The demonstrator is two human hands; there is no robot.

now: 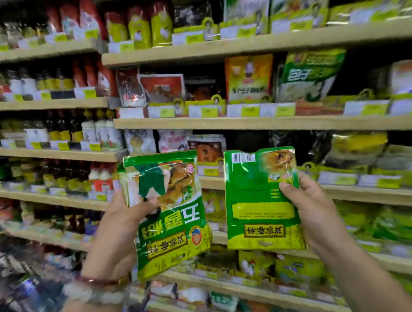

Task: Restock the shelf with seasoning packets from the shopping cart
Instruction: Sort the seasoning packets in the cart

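At the far left of the frame I saw shelves (52, 155) of dark bottles (62, 130), blurred, with yellow price tags (90, 93) along their edges. Low in the left of the frame my left hand (122, 222) was raised, bead bracelets (97, 290) on its wrist. Its grip was closed round a green packet (172, 219), thumb across the front and fingers hidden behind. That packet sat just left of centre, tilted, its front with the printed dish toward me and its lettering upside down. Just beside it, apart by a narrow gap, a second packet (257, 201) showed its back with a barcode at the top. My right hand (308, 207) held this one at its right edge, thumb pressed on the face and fingers curled behind. Both packets hung in front of the middle shelf (246, 124), touching none of it. Behind them and toward the right of the frame stood more green and yellow bags (308, 76), too smeared to read.
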